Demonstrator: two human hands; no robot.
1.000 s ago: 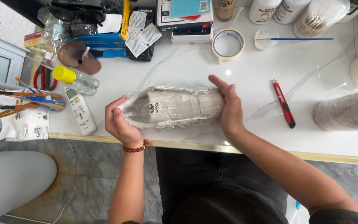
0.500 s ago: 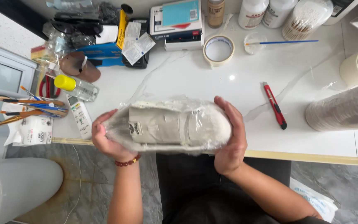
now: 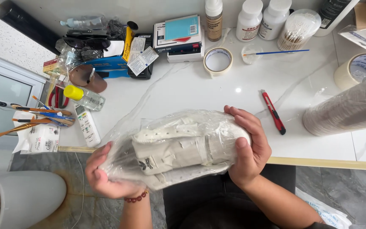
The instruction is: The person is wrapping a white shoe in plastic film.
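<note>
Spanning the white table (image 3: 183,91) edge, a plastic-wrapped white shoe (image 3: 178,148) is clamped endwise — left hand (image 3: 106,174) at one end, right hand (image 3: 248,144) at the other.

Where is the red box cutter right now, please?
The red box cutter lies on the white table, just beyond the right hand and left of the big film roll.

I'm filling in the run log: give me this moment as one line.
left hand: grips heel end | right hand: grips toe end | object: white shoe in clear plastic wrap | position: lifted over table edge
</note>
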